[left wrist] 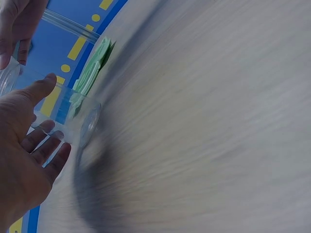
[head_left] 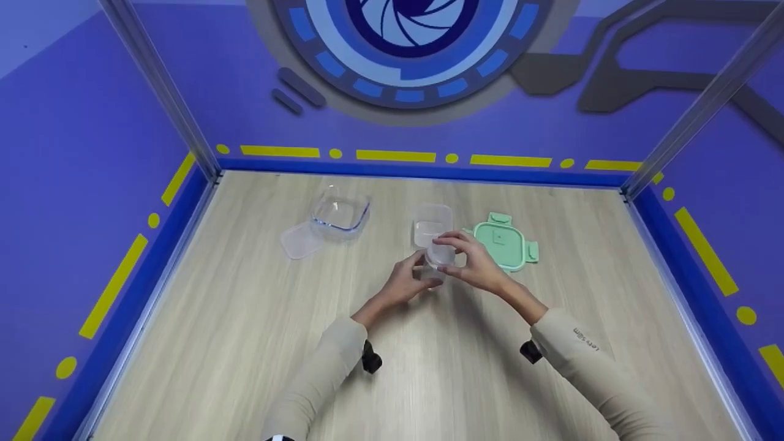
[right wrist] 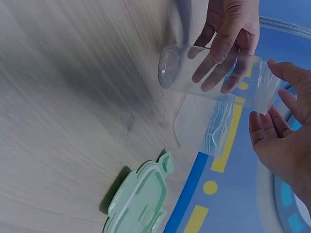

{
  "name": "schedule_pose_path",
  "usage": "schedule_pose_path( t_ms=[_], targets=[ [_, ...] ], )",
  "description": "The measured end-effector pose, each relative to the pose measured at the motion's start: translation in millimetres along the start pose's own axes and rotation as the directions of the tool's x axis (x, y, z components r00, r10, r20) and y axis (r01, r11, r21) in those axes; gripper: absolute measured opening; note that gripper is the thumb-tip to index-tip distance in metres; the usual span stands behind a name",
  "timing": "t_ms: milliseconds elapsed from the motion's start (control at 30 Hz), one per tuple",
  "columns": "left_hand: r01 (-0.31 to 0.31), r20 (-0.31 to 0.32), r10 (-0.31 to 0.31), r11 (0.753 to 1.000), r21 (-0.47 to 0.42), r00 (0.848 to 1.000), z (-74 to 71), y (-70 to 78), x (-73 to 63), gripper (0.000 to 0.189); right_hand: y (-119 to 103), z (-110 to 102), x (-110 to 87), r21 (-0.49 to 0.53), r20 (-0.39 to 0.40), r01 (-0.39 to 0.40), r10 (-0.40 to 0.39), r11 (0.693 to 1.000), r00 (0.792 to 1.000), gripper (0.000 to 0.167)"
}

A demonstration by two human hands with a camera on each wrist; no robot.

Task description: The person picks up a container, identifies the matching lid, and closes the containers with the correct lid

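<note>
Both hands hold a clear plastic cup [right wrist: 187,80] above the table, its round base downward. The left hand [head_left: 401,283] has its thumb and fingers round the cup's side; in the right wrist view those fingers show through the clear wall. At the upper end the right hand [head_left: 479,266] grips the rim between thumb and fingers. A clear, ribbed section [right wrist: 266,90] is at that end, and I cannot tell whether it is a lid or a second cup. Just behind the hands stands a clear rectangular plastic box [head_left: 433,214].
A green clip lid [head_left: 501,245] lies right of the hands. At the back left is a square glass container [head_left: 340,231], with a frosted flat lid [head_left: 299,241] beside it. Blue panels [head_left: 392,138] enclose the wooden table [head_left: 245,318] at the back and sides.
</note>
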State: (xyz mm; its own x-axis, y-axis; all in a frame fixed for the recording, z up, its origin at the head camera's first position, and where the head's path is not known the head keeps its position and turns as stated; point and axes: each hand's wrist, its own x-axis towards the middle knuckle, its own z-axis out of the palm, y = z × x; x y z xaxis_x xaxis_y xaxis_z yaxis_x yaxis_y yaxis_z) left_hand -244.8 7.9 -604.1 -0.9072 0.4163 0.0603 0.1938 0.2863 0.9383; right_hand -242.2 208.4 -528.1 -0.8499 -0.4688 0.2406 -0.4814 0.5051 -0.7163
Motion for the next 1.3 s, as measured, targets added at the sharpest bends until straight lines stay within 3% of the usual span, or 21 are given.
schedule_pose_path(
  t_ms=[767,1067,1300],
  targets=[
    [0.036,0.010,-0.036,0.999,0.000,0.999,1.9,-0.7,2.1,0.068,-1.4,-2.5,1.1,-0.049,0.067,-0.035,0.038,0.998,0.997,0.051],
    [0.038,0.009,-0.039,0.999,0.012,0.999,0.6,-1.2,2.6,0.069,-4.8,-3.6,2.4,-0.094,0.097,-0.002,0.011,0.996,0.995,0.051],
    [0.008,-0.005,-0.008,1.000,0.002,1.000,1.6,-2.4,2.2,0.067,-0.1,-0.1,0.6,-0.076,0.045,0.009,-0.006,0.997,0.999,0.050]
  ],
)
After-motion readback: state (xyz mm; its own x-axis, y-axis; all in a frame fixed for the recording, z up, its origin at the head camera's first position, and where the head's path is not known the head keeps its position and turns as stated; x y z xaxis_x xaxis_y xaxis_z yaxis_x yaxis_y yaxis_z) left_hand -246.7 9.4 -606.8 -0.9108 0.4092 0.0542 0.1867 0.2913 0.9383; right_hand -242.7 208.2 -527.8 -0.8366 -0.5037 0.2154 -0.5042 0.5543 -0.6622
